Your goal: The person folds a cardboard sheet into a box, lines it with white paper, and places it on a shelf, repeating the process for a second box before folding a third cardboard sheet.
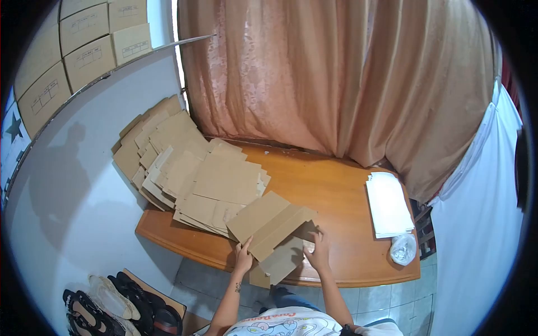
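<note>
A partly folded brown cardboard box (pixel 273 224) is tilted over the table's front edge, with its panels and flaps bent at the creases. My left hand (pixel 243 259) grips its left side, fingers wrapped over the cardboard edge. At the right end, my right hand (pixel 319 255) has its fingers against a raised side flap, thumb and fingers on either side of the cardboard. The lower panel hangs past the edge towards my body. Just left of the box lies a pile of flat cardboard blanks (pixel 224 176), overlapping one another.
The wooden table (pixel 336 196) is against a brown curtain (pixel 280 73). White paper sheets (pixel 389 204) and a clear plastic bag (pixel 403 249) lie at its right end. Stacked cartons (pixel 89 59) fill a wall shelf. Several shoes (pixel 131 302) stand at lower left.
</note>
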`<state>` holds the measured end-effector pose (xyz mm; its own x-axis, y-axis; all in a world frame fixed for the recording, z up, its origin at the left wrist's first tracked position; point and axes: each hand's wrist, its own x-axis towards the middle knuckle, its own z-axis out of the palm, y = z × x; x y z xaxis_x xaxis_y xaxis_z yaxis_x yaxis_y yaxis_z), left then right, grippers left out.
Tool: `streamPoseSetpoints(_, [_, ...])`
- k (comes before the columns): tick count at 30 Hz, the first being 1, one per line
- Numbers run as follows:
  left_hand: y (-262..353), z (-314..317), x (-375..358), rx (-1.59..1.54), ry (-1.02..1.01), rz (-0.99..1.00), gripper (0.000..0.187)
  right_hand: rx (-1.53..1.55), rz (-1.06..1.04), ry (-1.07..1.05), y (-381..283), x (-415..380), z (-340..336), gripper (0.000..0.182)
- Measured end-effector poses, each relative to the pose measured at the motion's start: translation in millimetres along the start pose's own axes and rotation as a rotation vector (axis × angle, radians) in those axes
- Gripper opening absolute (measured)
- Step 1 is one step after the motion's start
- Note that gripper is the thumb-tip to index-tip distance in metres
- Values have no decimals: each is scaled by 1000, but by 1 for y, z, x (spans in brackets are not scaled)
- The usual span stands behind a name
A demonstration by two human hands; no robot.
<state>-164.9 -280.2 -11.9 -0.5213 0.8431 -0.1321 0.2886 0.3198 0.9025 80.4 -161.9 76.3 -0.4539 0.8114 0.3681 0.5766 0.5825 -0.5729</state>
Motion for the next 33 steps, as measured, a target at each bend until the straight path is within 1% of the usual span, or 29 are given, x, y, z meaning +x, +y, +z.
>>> streamPoseSetpoints(1, [6,1,-2,-2,-12,7,60,-155,42,121,4,-5,-10,66])
streamPoseSetpoints(2, [12,2,-2,-15,-13,26,57,-134,122,167,11,-7,-16,68])
streamPoseSetpoints(3, [16,3,-3,-30,-13,43,53,-141,131,174,19,-10,-22,68])
streamPoseSetpoints(4, [20,5,-2,-9,-4,91,50,-70,158,178,28,-11,-27,69])
streamPoseSetpoints(5, [24,10,-3,-10,-11,93,50,2,183,180,37,-13,-31,70])
streamPoseSetpoints(6, [29,14,-3,-26,-13,117,48,9,198,118,45,-13,-34,74])
streamPoseSetpoints(7, [36,18,-3,-43,-14,140,47,6,201,120,53,-14,-34,74])
streamPoseSetpoints(9, [38,32,-1,-38,-29,177,46,144,152,200,73,-14,-24,55])
streamPoseSetpoints(10, [37,40,4,-34,-40,214,46,145,154,203,84,-15,-21,55])
streamPoseSetpoints(11, [32,51,10,-33,-40,217,46,195,170,214,97,-14,-19,44])
streamPoseSetpoints(12, [23,65,18,-110,-69,233,42,244,183,224,108,-13,-21,33])
streamPoseSetpoints(13, [25,75,23,-188,-97,249,40,243,179,226,113,-13,-28,33])
streamPoseSetpoints(14, [26,85,26,-191,-94,251,40,246,293,208,119,-14,-36,25])
streamPoseSetpoints(15, [32,94,28,-271,-120,251,39,248,406,190,122,-13,-46,20])
streamPoseSetpoints(16, [40,104,30,-352,-148,250,38,339,396,256,124,-12,-57,19])
streamPoseSetpoints(17, [41,116,35,-358,-148,251,38,333,393,255,135,-11,-68,19])
streamPoseSetpoints(19, [43,143,50,-399,-80,332,36,211,393,232,163,-12,-88,19])
streamPoseSetpoints(20, [47,160,60,-747,-128,159,34,205,392,230,177,-12,-99,19])
streamPoseSetpoints(21, [62,171,62,-750,-130,155,34,152,394,213,191,-13,-109,18])
streamPoseSetpoints(23, [96,189,55,-392,-49,72,33,103,411,189,216,-15,-128,18])
streamPoseSetpoints(24, [105,205,54,-427,-5,28,30,70,421,145,228,-17,-137,19])
streamPoseSetpoints(25, [112,214,60,-415,-17,16,30,39,433,101,236,-18,-146,21])
streamPoseSetpoints(26, [119,222,69,-443,-91,-165,31,43,455,98,243,-22,-155,21])
streamPoseSetpoints(27, [122,234,77,-471,-162,-345,33,-15,480,17,245,-24,-168,24])
streamPoseSetpoints(28, [119,249,85,-476,-110,-271,35,-73,499,-63,252,-24,-177,27])
streamPoseSetpoints(29, [119,260,90,-470,-122,-276,35,-74,514,-61,260,-24,-182,27])
streamPoseSetpoints(31, [120,276,96,-473,-57,-250,37,-130,530,-219,268,-20,-194,32])
streamPoseSetpoints(32, [118,282,95,-412,19,-284,42,-146,517,-306,270,-16,-200,32])
streamPoseSetpoints(33, [123,287,89,-416,22,-298,42,-150,517,-321,275,-16,-200,32])
